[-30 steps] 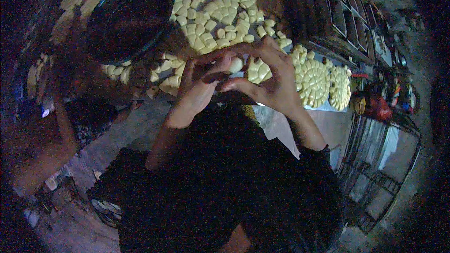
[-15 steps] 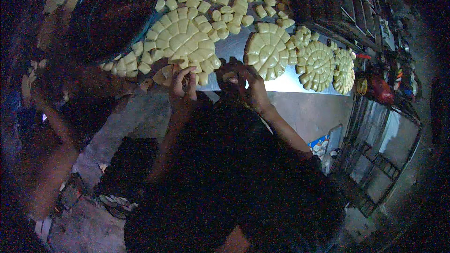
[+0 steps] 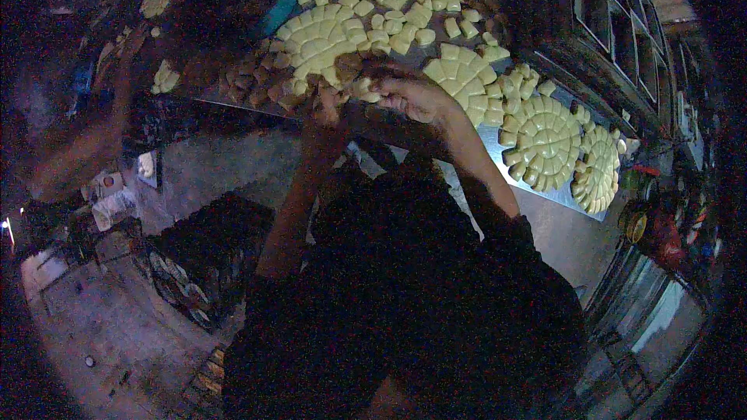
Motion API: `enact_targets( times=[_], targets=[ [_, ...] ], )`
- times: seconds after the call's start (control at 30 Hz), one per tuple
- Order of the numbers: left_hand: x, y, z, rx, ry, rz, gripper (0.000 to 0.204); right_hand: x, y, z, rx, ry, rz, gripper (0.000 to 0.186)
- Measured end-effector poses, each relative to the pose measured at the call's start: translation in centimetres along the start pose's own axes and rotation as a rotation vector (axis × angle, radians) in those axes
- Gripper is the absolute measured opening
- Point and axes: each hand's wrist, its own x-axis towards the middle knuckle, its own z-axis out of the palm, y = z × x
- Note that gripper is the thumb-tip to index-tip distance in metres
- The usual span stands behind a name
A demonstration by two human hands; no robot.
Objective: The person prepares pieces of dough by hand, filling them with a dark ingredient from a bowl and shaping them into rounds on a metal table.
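Observation:
Pale cut dough pieces lie pressed side by side in a fan-shaped cluster [image 3: 319, 39] in front of me. At its near edge is my left hand [image 3: 328, 109], in shadow, its fingers curled together; what they hold, if anything, is hidden. Close to its right my right hand [image 3: 416, 97] has its fingers bent round a small dough piece [image 3: 364, 90], just off the cluster's lower right side. Motion blurs these fingertips somewhat. A second round dough cluster [image 3: 461, 78] lies right of my right hand, partly behind it.
More round dough clusters, one of them a spiral [image 3: 545, 140], run along the metal table [image 3: 492, 144] to the right. Loose dough pieces [image 3: 393, 27] lie farther back. Another person's forearm [image 3: 85, 152] reaches in at left. A dark shelf rack [image 3: 611, 23] stands at the far right.
The view has swung, so the table sits higher at left and lower at right. My right hand has come nearer my left, and a dough piece now shows at its fingertips.

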Motion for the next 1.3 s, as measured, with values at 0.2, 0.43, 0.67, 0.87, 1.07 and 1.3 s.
enact_targets(
  times=[0.2, 0.43, 0.67, 0.87, 1.07, 1.3],
  targets=[
    [1.6, 5.2, -1.0, -0.023, 0.365, 0.353, 0.039, -10.9, -7.6, 2.9, -0.542, -0.062, -0.574, 0.035],
    [2.3, 17.3, -9.6, -0.799, 0.225, -0.170, 0.024, -11.5, -7.4, 6.9, -0.866, 0.200, -0.927, 0.033],
    [6.2, 12.5, -10.9, -0.741, 0.661, 0.240, 0.050, -7.0, -7.6, 12.6, -0.557, 0.287, -0.799, 0.033],
    [7.9, 3.4, -13.1, -0.537, 0.704, 0.756, 0.069, -1.2, -4.9, 19.8, -0.442, -0.035, -0.607, 0.073],
    [9.0, -2.3, -11.3, -1.046, 0.865, -0.067, 0.075, 8.8, -4.7, 23.3, -0.565, -0.097, -0.396, 0.080],
    [8.9, -8.2, -12.8, -1.441, 0.818, -0.528, 0.077, 23.7, -7.9, 22.5, -1.418, -0.265, -0.395, 0.043]
  ],
)
